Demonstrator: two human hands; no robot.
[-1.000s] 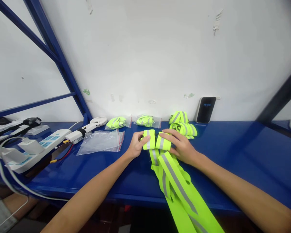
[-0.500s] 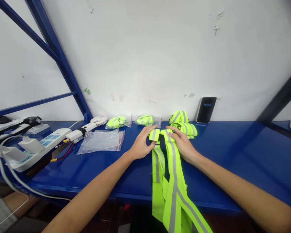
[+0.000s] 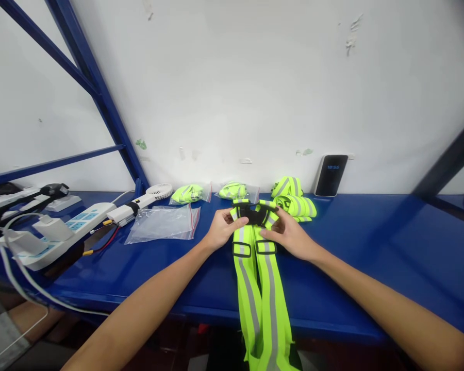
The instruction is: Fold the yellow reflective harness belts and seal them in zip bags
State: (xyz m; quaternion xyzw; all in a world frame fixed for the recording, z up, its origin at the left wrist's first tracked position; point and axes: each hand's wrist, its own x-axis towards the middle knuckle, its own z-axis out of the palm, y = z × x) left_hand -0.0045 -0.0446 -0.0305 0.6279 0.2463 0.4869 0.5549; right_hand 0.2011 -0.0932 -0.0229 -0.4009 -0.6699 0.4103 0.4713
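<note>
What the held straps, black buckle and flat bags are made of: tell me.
Straps: probably fabric, matte, hanging in soft folds. Black buckle: likely dull plastic, looking rigid and moulded. Flat bags: seemingly glossy plastic film, blue tabletop showing through.

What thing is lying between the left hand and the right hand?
In the head view, a black buckle lies between the left hand and the right hand, on the yellow reflective straps that both hold.

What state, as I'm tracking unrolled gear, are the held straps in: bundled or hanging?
Hanging: the lime straps run from the left hand and right hand past the table's front edge.
</note>
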